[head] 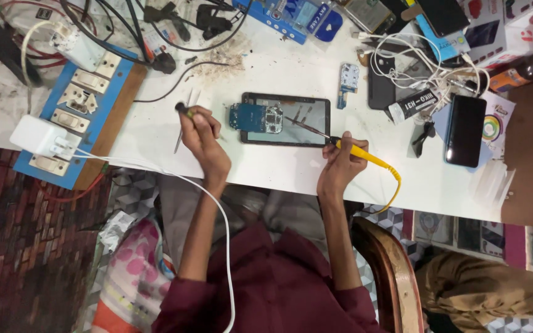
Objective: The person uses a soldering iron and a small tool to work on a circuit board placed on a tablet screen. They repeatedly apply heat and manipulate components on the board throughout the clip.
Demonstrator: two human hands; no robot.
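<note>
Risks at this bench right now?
1. The soldering iron in the right hand reaches over the tablet; a slip could likely scorch its dark face.
2. The circuit board lies loose on the tablet and may shift when touched.
3. The iron's yellow cord hangs off the table edge; a snag could jerk the tip.

Both hands closed, forearms outstretched.

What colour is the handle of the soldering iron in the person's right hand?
Yellow, with a yellow coiled cord: the soldering iron in the right hand, seen in the head view.
</note>
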